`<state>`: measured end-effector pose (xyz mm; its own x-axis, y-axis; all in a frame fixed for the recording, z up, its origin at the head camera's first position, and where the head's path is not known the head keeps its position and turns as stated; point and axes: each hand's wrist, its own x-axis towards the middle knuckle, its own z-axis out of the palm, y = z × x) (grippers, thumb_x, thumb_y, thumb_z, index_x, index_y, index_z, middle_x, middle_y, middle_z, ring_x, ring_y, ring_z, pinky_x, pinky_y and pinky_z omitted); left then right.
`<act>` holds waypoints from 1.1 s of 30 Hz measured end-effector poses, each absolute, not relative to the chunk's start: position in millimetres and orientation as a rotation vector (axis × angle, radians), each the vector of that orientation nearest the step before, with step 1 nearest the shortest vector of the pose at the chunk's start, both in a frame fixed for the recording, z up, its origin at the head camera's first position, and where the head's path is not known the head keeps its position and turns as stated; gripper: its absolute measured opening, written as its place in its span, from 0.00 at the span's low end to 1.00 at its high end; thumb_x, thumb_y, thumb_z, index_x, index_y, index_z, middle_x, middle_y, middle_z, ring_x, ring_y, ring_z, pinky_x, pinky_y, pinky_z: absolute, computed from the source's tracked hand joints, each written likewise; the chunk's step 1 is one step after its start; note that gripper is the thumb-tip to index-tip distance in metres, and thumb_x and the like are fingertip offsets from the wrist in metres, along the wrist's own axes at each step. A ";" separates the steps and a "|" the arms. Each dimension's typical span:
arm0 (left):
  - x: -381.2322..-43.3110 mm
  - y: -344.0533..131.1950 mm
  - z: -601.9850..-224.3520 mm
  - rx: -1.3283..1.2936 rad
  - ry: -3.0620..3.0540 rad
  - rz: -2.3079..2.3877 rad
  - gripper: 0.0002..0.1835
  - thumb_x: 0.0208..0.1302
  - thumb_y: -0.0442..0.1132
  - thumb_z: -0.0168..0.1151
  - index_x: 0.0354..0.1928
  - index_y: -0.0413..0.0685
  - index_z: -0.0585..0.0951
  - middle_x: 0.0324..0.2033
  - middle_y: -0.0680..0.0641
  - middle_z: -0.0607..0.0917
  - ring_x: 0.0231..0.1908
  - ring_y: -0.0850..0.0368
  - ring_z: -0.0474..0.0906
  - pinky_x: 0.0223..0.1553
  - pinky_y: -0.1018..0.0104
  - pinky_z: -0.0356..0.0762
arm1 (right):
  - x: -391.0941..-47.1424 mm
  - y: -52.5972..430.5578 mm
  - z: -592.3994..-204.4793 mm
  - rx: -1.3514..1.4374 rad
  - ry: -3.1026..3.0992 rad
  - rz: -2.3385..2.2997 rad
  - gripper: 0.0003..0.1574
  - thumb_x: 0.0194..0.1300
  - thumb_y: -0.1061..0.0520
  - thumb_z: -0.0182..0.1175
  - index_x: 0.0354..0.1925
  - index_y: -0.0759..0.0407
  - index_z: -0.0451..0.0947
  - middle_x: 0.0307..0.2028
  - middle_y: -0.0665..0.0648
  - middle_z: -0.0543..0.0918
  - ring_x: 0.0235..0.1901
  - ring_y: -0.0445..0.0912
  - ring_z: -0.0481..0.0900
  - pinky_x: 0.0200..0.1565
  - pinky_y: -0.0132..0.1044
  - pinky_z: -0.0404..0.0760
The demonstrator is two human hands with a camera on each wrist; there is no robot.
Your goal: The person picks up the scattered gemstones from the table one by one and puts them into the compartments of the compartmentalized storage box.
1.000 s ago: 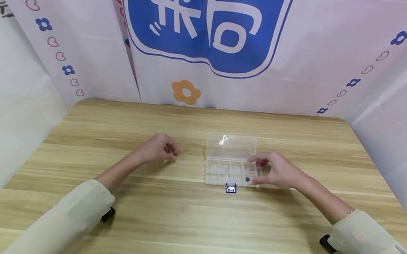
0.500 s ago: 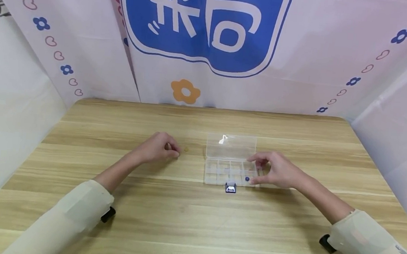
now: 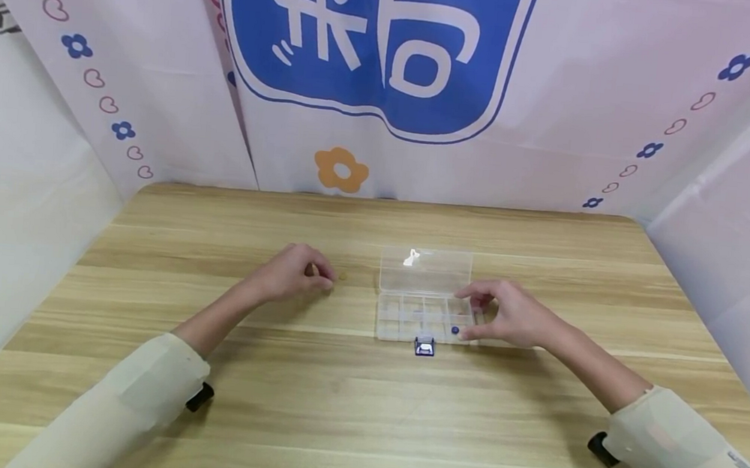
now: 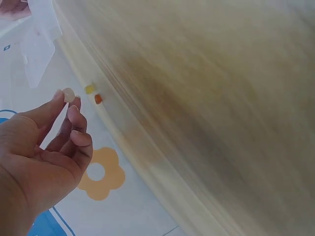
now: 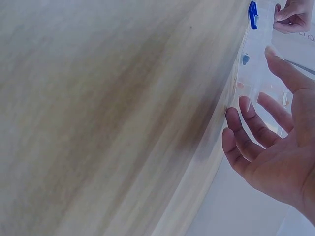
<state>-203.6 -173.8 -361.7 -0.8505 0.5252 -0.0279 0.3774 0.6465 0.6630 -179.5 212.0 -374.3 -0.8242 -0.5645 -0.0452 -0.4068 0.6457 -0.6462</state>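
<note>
Between thumb and index finger, my left hand (image 3: 293, 271) pinches a small whitish round bead (image 4: 69, 95), best seen in the left wrist view. A yellow bead (image 4: 89, 89) and an orange-red bead (image 4: 98, 99) lie on the table just past those fingertips. A clear plastic compartment box (image 3: 399, 332) stands right of centre, its lid (image 3: 425, 271) raised at the back and a blue clasp (image 3: 425, 346) at the front. My right hand (image 3: 509, 315) holds the box's right end, thumb at the front and index finger near the hinge. A dark blue bead (image 3: 455, 331) sits in the front right compartment.
The wooden table (image 3: 358, 413) extends around the box and both arms. White printed cloth (image 3: 530, 173) hangs along its back edge and both sides. A black wrist device shows under the left sleeve (image 3: 199, 396) and another under the right sleeve.
My left hand has shifted slightly right, its fingertips closing together near the yellow bead. The right hand and the box stay where they were.
</note>
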 end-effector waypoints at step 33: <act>-197.0 -165.1 -357.7 0.669 2.565 1.161 0.05 0.66 0.28 0.69 0.41 0.32 0.88 0.34 0.41 0.90 0.31 0.47 0.84 0.34 0.60 0.84 | -179.2 211.6 -374.4 -0.764 2.627 -0.926 0.38 0.53 0.53 0.82 0.58 0.67 0.82 0.38 0.54 0.81 0.41 0.49 0.76 0.47 0.45 0.79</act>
